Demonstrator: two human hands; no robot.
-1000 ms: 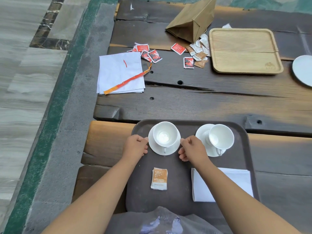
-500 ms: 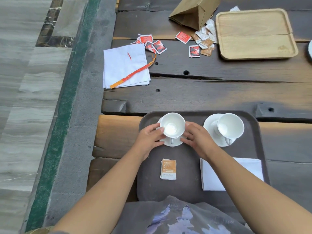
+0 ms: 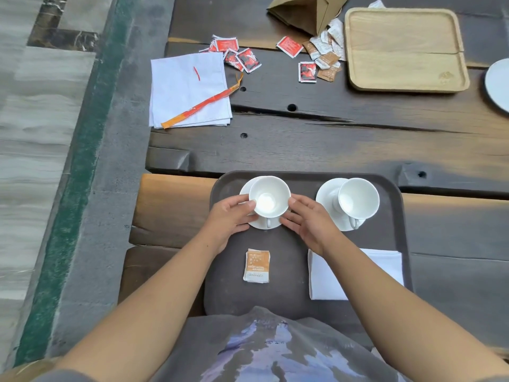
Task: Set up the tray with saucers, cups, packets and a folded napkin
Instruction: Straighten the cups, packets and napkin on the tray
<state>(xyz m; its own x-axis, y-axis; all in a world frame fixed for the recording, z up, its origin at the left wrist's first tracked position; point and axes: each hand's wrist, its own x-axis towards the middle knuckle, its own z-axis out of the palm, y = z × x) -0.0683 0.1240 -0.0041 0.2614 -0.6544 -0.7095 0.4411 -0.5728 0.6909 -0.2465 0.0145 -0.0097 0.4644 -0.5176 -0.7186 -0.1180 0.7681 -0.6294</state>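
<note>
A dark brown tray (image 3: 391,244) lies at the table's near edge. At its far left a white cup (image 3: 270,197) stands on a saucer (image 3: 264,224). My left hand (image 3: 228,216) grips their left side with the thumb on the cup's wall. My right hand (image 3: 311,221) closes on the right side, its thumb at the cup's rim and its fingers along the saucer's edge. A second cup (image 3: 358,198) sits on its saucer (image 3: 325,194) at the far right. An orange packet (image 3: 256,266) lies mid-tray. A folded white napkin (image 3: 382,266) lies under my right forearm.
Further back on the dark wooden table are a light wooden tray (image 3: 405,48), a brown paper bag (image 3: 308,9), loose red and brown packets (image 3: 322,56), a napkin stack (image 3: 190,89) with an orange strip (image 3: 201,106), and a white plate (image 3: 500,84) at the right edge.
Both hands have moved in from beside the left saucer and closed around the cup and saucer. The rest of the tray is unchanged.
</note>
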